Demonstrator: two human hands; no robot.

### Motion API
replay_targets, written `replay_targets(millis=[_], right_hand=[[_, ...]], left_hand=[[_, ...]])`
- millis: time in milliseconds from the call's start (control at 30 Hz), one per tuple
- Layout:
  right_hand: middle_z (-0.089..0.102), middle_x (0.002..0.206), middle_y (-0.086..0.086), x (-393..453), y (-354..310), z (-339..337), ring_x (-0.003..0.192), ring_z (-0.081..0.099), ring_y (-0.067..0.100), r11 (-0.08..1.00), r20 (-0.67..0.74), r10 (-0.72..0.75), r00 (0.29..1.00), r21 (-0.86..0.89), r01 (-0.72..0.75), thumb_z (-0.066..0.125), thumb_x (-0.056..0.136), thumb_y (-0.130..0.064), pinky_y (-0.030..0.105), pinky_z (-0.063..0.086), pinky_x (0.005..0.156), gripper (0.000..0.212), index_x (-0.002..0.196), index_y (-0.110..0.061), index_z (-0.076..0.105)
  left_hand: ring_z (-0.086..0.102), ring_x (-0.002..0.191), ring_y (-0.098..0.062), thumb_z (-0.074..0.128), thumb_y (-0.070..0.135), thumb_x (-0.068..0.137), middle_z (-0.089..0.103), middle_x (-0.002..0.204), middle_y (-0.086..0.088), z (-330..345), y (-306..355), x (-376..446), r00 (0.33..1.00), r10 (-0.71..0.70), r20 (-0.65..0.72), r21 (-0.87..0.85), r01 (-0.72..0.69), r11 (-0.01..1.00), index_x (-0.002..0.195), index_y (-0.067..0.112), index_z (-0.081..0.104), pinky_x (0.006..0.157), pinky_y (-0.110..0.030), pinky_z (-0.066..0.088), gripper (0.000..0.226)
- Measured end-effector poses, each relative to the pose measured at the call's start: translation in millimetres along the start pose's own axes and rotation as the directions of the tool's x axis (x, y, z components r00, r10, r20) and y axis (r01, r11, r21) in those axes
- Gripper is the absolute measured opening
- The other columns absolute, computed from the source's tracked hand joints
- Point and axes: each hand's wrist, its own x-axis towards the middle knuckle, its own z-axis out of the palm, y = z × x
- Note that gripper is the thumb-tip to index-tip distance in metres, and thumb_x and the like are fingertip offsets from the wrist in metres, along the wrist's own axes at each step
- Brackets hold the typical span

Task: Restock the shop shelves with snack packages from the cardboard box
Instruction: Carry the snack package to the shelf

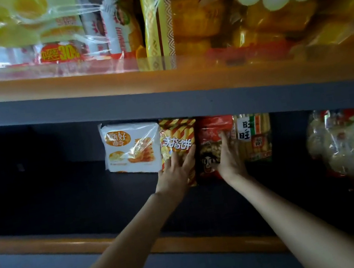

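Grip: left hand [176,173] flat, fingers straight, pressing the striped orange packet [178,142]; right hand [229,158] flat against the red packet [213,142]. Middle shelf [65,197]: both packets upright at the back. White cookie pack [132,148] left of the striped packet; yellow cracker pack [256,135] right of the red packet.

I see glossy plastic film on the snack packages [178,142], and matt dark shelf boards [65,197] with smooth orange edging [49,244].
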Motion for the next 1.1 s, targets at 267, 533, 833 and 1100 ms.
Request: replay_targets(millis=[267, 533, 833, 1100], right_hand=[[0.029, 0.144, 0.014, -51, -24, -41, 0.132, 0.034, 0.027, 0.947, -0.109, -0.157, 0.982, 0.267, 0.181, 0.061, 0.084, -0.008, 0.027, 0.032, 0.102, 0.063, 0.139, -0.011, 0.031], [0.050, 0.115, 0.026, -183, -78, -42, 0.105, 0.050, 0.033, 0.591, -0.065, -0.684, 0.726, 0.534, 0.605, 0.049, 0.070, -0.003, 0.035, 0.039, 0.092, 0.046, 0.115, 0.004, 0.051], [0.036, 0.132, 0.018, -461, -137, 2, 0.120, 0.044, 0.036, 0.411, 0.696, -0.702, -0.149, 0.568, 0.714, 0.057, 0.088, -0.018, 0.035, 0.036, 0.092, 0.050, 0.133, -0.007, 0.037], [0.056, 0.123, 0.009, -696, -169, -7, 0.110, 0.054, 0.024, 0.101, 0.634, -0.380, -0.673, 0.752, 0.651, 0.053, 0.093, -0.024, 0.027, 0.041, 0.086, 0.035, 0.126, -0.012, 0.048]], left_hand=[[0.045, 0.118, -0.037, 0.057, 0.020, 0.085, 0.040, 0.131, -0.015, -10, 9, -55, 0.943, -0.224, -0.247, -0.429, 0.101, 0.898, 0.145, 0.011, 0.020, 0.094, -0.049, 0.040, 0.071], [0.054, 0.093, -0.038, 0.036, 0.027, 0.069, 0.054, 0.102, -0.019, 0, 50, -216, 0.632, -0.649, -0.423, -0.626, 0.315, 0.714, 0.114, -0.002, 0.051, 0.079, -0.045, 0.047, 0.055], [0.041, 0.129, -0.033, 0.056, 0.027, 0.090, 0.038, 0.142, -0.014, 73, 69, -602, -0.174, -0.917, 0.358, -0.251, 0.928, -0.275, 0.143, 0.007, 0.023, 0.104, -0.042, 0.038, 0.065], [0.052, 0.114, -0.025, 0.048, 0.025, 0.094, 0.050, 0.131, -0.011, 80, 149, -846, -0.302, -0.782, 0.546, -0.134, 0.889, -0.437, 0.130, 0.010, 0.044, 0.095, -0.038, 0.047, 0.039]])
